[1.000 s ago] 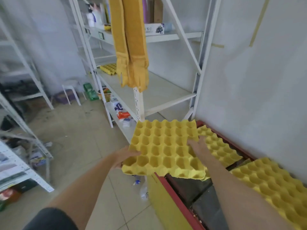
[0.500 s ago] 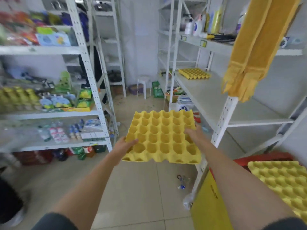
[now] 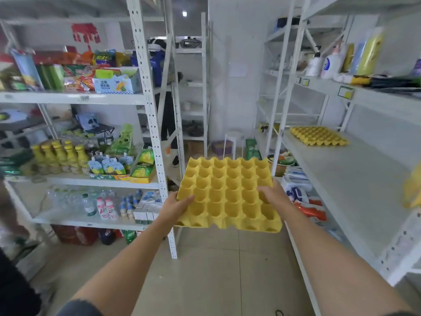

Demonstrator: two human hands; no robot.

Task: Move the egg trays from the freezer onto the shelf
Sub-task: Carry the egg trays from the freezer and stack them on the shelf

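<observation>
White metal racks lined the storeroom on both sides, and you stood in the tiled aisle [image 3: 205,270] between them with a yellow moulded-pulp egg tray [image 3: 229,193] held out flat in front of you, cups facing up, clear of every shelf and hanging over the floor. Your left hand [image 3: 174,207] had its grip clamped on the tray's near left edge, thumb pressed down over the rim. Your right hand [image 3: 274,195] was closed on the right side, fingers lying across the cups near that edge. Both forearms reached forward from the bottom of the view.

Over on your right ran the long pale grey shelf board [image 3: 355,179], and a second yellow egg tray [image 3: 319,136] already lay on it toward the far end, well apart from the one you carried. Above that, on the upper right shelf, stood a white pump bottle [image 3: 315,62] and a white detergent bottle [image 3: 332,63]. On your left, the stocked rack showed yellow bottles with yellow caps [image 3: 61,158] on the middle level and small red-and-white drink bottles [image 3: 107,207] below them. At the far end of the aisle stood a small white stool [image 3: 233,142], with a dark-clothed figure [image 3: 164,92] partly hidden behind the rack upright.
</observation>
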